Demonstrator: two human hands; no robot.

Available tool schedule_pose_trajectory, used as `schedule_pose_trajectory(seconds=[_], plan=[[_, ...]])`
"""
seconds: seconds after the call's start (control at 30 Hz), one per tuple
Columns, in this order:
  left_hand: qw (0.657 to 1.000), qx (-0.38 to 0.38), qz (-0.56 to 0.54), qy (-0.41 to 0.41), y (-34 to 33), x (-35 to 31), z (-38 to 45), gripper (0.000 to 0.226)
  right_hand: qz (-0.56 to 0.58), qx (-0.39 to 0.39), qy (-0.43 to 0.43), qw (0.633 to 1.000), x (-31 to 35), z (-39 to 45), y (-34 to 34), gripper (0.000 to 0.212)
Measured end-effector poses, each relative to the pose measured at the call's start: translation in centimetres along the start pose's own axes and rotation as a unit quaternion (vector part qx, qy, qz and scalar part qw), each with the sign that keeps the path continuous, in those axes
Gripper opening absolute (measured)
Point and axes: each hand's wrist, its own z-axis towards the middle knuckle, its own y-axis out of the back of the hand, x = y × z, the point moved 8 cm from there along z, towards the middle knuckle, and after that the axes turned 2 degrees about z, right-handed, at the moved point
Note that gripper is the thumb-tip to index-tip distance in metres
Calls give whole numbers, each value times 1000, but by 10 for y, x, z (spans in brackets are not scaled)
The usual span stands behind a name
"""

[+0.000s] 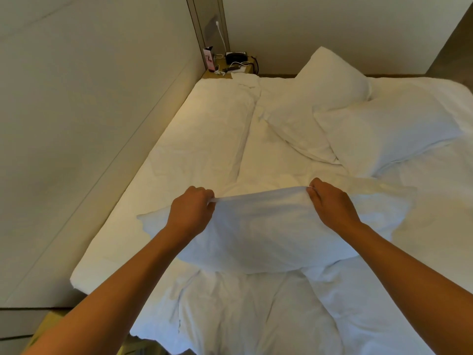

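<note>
A white pillow (266, 234) hangs just above the rumpled white bed (204, 139), held by its far edge. My left hand (190, 212) grips that edge with curled fingers at the left. My right hand (331, 204) pinches the same edge at the right, so the cloth is stretched taut between the two hands. The pillow's lower part sags toward me over a crumpled white duvet (256, 311).
Two more white pillows (320, 98) (389, 134) lie at the far right of the bed. A wall runs along the bed's left side. A small bedside shelf (230, 69) at the far corner carries a black device, cables and a small box.
</note>
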Motion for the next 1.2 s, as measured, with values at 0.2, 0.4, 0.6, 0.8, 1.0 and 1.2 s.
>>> schedule_pose_trajectory(seconds=[0.2, 0.4, 0.6, 0.8, 1.0, 1.2], plan=[[988, 64, -126, 60, -41, -6, -7, 19, -43, 15, -11, 999, -38, -8, -20, 19], [985, -6, -138, 102, -42, 3, -17, 19, 50, -40, -55, 996, -34, -28, -7, 9], [977, -47, -194, 81, 0, 26, -44, 19, 70, -96, -34, 992, 25, -67, 28, 16], [959, -137, -244, 48, 82, 74, -65, 22, 90, -201, 1, 975, 122, -82, 80, 17], [949, -228, -218, 31, 136, 141, -86, 22, 144, -218, 2, 965, 202, -93, 84, 24], [971, -132, -184, 74, 73, 197, -109, 21, 115, -123, -50, 984, 218, -113, -1, 25]])
